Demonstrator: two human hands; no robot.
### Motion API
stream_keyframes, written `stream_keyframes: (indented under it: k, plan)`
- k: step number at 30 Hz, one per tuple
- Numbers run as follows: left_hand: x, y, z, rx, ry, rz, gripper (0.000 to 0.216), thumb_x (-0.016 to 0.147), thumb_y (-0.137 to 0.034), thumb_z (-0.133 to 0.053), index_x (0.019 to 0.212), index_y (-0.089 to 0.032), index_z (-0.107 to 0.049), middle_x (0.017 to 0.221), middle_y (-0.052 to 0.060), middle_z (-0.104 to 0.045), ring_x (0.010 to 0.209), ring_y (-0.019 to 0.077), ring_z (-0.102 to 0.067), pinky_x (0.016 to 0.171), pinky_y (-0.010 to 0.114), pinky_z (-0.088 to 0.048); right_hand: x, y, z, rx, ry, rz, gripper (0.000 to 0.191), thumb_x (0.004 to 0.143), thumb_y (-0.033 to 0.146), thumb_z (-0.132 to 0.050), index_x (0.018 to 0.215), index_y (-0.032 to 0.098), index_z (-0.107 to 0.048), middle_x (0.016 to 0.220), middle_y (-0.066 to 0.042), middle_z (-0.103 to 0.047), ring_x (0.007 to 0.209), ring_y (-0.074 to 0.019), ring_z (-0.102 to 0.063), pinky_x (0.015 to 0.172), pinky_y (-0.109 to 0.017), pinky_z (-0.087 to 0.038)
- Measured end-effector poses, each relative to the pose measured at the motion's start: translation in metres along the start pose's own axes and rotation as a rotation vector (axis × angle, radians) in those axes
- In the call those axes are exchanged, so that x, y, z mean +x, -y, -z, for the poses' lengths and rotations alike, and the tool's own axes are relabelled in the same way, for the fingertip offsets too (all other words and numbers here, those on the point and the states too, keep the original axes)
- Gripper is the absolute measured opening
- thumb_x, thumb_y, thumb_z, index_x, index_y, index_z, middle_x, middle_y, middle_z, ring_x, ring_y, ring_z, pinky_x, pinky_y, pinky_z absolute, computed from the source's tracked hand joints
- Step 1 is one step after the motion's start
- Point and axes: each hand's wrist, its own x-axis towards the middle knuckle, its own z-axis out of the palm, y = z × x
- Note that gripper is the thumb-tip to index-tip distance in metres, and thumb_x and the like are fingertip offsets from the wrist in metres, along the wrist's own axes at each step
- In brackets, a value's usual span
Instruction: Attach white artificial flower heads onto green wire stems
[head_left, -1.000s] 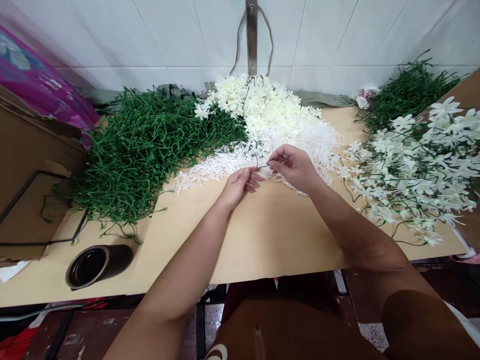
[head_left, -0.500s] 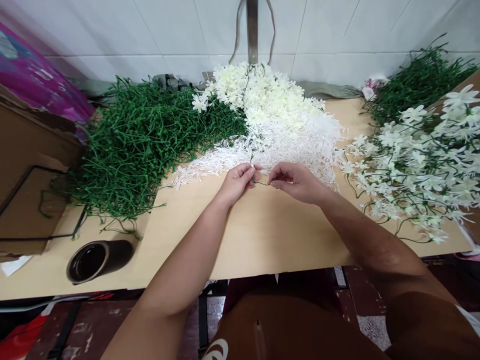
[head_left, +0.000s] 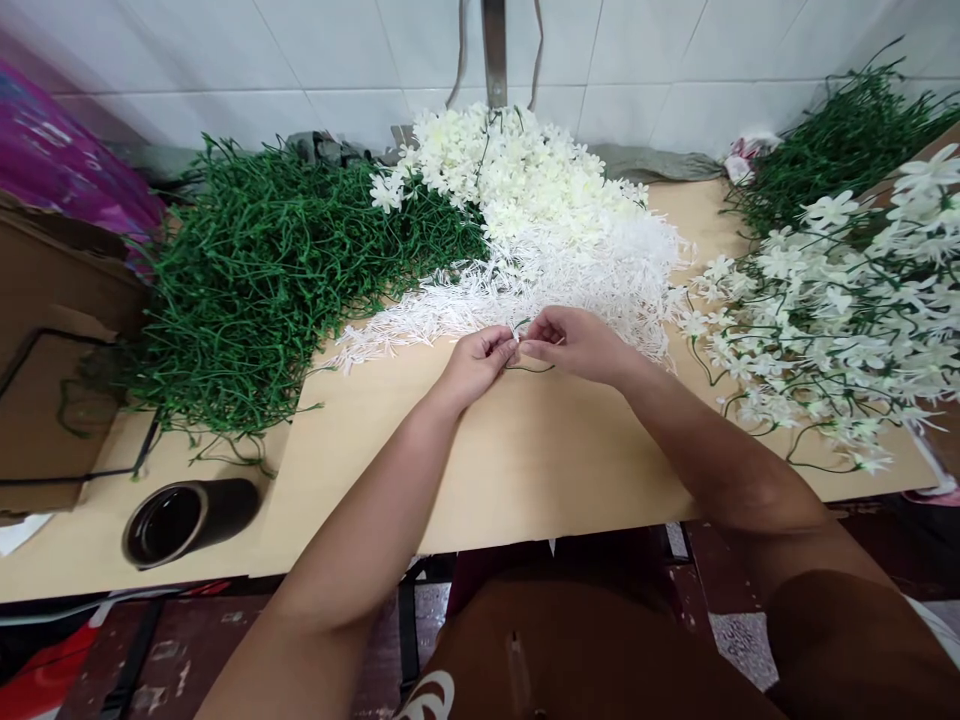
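Note:
Over the near edge of the white pile, my left hand (head_left: 480, 365) pinches a thin green plastic flower stem (head_left: 531, 370) between thumb and fingers. A small white piece and a green tip show at its fingertips. Close beside it, my right hand (head_left: 574, 342) is closed, thumb and forefinger pressed together at the same spot; what they grip there is hidden. The lower part of the stem hangs out below the right fingers. Behind both hands spreads a heap of thin white stamen-like strips (head_left: 592, 285), with cream-white artificial petals (head_left: 517, 170) piled on top.
Left of the hands lies a large heap of green stems (head_left: 262, 280). Finished-looking white flowers (head_left: 832, 320) crowd the right side, below more green stems (head_left: 847, 150). A dark cup-like cylinder (head_left: 191, 520) lies at the front left by a cardboard box (head_left: 56, 400). A tiled wall (head_left: 352, 50) stands behind.
My right hand has moved left and slightly up to meet my left fingertips, letting go of the stem's free end. The left hand keeps its pinch. The view has shifted slightly.

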Motion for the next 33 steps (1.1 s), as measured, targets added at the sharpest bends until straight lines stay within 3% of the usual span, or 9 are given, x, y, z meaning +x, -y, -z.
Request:
stream_keyframes:
  k: [4, 9, 16, 21, 25, 29, 33]
  plan:
    - [-0.001, -0.001, -0.001, 0.036, -0.011, 0.009, 0.031, 0.077, -0.044, -0.066, 0.066, -0.018, -0.053, 0.060, -0.002, -0.052, 0.051, 0.0078, -0.040, 0.051, 0.023, -0.031, 0.013, 0.001, -0.017, -0.036, -0.102, -0.084, 0.019, 0.076, 0.024, -0.072, 0.072, 0.019, -0.054, 0.066, 0.002, -0.057, 0.062, -0.0113, -0.049, 0.060, -0.027, -0.038]
    - [-0.002, -0.001, -0.001, 0.117, -0.010, -0.038, 0.030, 0.079, -0.042, -0.063, 0.063, -0.018, -0.054, 0.055, -0.003, -0.049, 0.052, 0.0088, -0.037, 0.052, 0.024, -0.030, 0.015, -0.003, -0.021, -0.046, -0.103, -0.052, 0.014, 0.078, 0.020, -0.065, 0.070, 0.019, -0.053, 0.065, 0.003, -0.055, 0.061, -0.0114, -0.048, 0.060, -0.027, -0.038]
    - [-0.001, -0.001, -0.003, 0.057, 0.014, -0.026, 0.024, 0.077, -0.041, -0.062, 0.071, -0.018, -0.059, 0.058, -0.004, -0.049, 0.055, 0.0093, -0.040, 0.055, 0.024, -0.031, 0.007, -0.006, 0.011, -0.091, -0.070, 0.106, 0.013, 0.076, 0.019, -0.062, 0.066, 0.018, -0.054, 0.065, 0.002, -0.055, 0.061, -0.0108, -0.048, 0.059, -0.027, -0.037]
    - [-0.002, 0.001, -0.001, 0.054, 0.041, -0.002, 0.029, 0.075, -0.045, -0.065, 0.079, -0.016, -0.066, 0.060, -0.003, -0.051, 0.056, 0.0092, -0.041, 0.057, 0.025, -0.032, 0.012, -0.007, 0.038, -0.018, -0.163, 0.063, 0.015, 0.073, 0.013, -0.065, 0.067, 0.018, -0.052, 0.061, 0.002, -0.053, 0.056, -0.0093, -0.045, 0.054, -0.025, -0.034]
    - [-0.004, 0.002, 0.002, 0.097, 0.123, -0.059, 0.044, 0.079, -0.059, -0.062, 0.073, -0.015, -0.068, 0.059, -0.001, -0.053, 0.057, 0.0108, -0.045, 0.057, 0.026, -0.035, 0.034, -0.007, 0.040, 0.020, -0.251, 0.045, 0.021, 0.074, 0.007, -0.062, 0.068, 0.020, -0.047, 0.060, 0.003, -0.049, 0.054, -0.0090, -0.042, 0.054, -0.025, -0.035]
    - [-0.003, 0.004, 0.004, 0.148, 0.098, -0.130, 0.054, 0.085, -0.066, -0.051, 0.069, -0.017, -0.067, 0.061, 0.002, -0.057, 0.060, 0.0133, -0.050, 0.059, 0.027, -0.040, 0.056, -0.013, 0.027, -0.243, -0.325, 0.125, 0.016, 0.077, 0.003, -0.056, 0.082, 0.018, -0.054, 0.073, -0.001, -0.056, 0.065, -0.0136, -0.049, 0.065, -0.029, -0.042]
    - [0.001, 0.009, 0.003, 0.300, 0.042, -0.252, 0.038, 0.089, -0.048, -0.053, 0.073, -0.018, -0.070, 0.070, 0.004, -0.063, 0.071, 0.0157, -0.058, 0.070, 0.029, -0.046, 0.069, -0.019, 0.010, -0.720, -0.319, 0.205, 0.031, 0.080, 0.001, -0.049, 0.106, 0.012, -0.062, 0.097, -0.013, -0.066, 0.084, -0.0235, -0.057, 0.075, -0.036, -0.043]
